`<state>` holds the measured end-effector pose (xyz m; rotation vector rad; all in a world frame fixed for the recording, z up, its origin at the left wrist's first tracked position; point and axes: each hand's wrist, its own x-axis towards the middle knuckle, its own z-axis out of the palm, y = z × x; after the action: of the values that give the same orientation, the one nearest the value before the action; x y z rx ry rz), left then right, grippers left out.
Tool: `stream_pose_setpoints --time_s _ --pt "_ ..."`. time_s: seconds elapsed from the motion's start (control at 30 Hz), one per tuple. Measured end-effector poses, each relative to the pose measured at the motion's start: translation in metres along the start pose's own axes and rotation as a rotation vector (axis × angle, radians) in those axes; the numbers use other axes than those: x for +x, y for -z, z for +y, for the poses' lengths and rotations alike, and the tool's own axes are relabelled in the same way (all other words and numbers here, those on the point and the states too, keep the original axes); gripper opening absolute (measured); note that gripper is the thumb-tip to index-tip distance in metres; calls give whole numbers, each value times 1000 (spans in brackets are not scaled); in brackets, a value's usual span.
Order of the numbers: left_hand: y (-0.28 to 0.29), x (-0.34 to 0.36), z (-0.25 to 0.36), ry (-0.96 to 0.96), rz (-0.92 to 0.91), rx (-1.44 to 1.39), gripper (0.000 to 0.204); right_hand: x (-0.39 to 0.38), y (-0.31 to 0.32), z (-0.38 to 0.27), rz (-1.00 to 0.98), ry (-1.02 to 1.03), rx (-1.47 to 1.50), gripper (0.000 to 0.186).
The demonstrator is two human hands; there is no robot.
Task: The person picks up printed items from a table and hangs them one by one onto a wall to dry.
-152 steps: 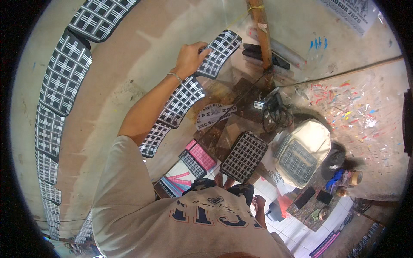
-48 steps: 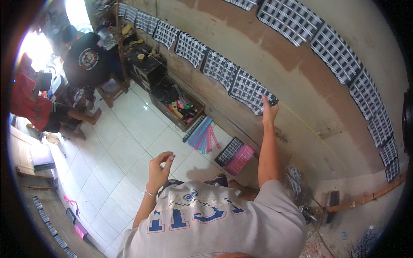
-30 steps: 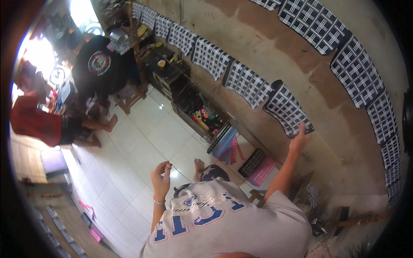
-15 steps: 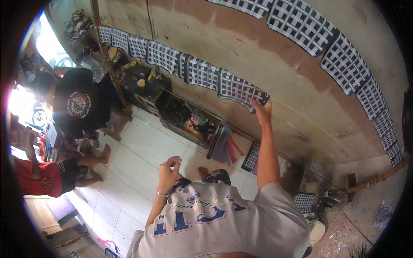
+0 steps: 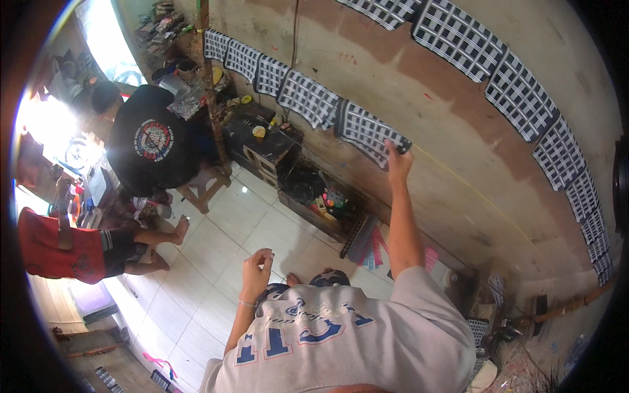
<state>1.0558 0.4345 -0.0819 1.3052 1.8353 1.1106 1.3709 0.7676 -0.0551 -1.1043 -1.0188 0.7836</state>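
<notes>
My right hand [image 5: 398, 160] is raised at the wall, its thumb and fingers closed on the right end of a black-and-white woven-pattern panel [image 5: 367, 131]. This panel is the last of a row of similar panels [image 5: 306, 99] hanging along a line, and its lower edge sags free. Right of my grip, a thin yellow cord [image 5: 472, 185] runs on along the wall. My left hand [image 5: 255, 272] is held in front of my body, away from the panels, with fingers curled towards the thumb. Whatever its fingertips may hold is too small to make out.
More patterned panels [image 5: 521, 95] hang higher at the right. Below my right hand stands a dark cabinet [image 5: 262, 147] with clutter, beside pink and grey strips [image 5: 370, 249]. At left, one person in black [image 5: 151, 141] and another in red [image 5: 65, 245] are near a wooden stool [image 5: 204, 190].
The cabinet, people and nearer panels have shifted rightward in view as my viewpoint moved. My right hand still grips the panel's end, and my left hand stays curled.
</notes>
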Motion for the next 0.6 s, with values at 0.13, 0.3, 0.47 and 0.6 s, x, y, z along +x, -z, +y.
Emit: stream_pose_setpoints --time_s 0.13,0.3,0.47,0.6 --pt "23 -4 -29 68 52 -15 15 -6 -11 -23 94 37 224 26" --pt "40 -2 -35 50 34 -5 15 9 -39 -27 -47 121 -118 34" --pt "60 6 -48 42 91 -9 16 3 -85 1 -186 93 -186 37" --pt "69 7 -59 61 99 5 16 11 -123 27 -193 93 -111 37"
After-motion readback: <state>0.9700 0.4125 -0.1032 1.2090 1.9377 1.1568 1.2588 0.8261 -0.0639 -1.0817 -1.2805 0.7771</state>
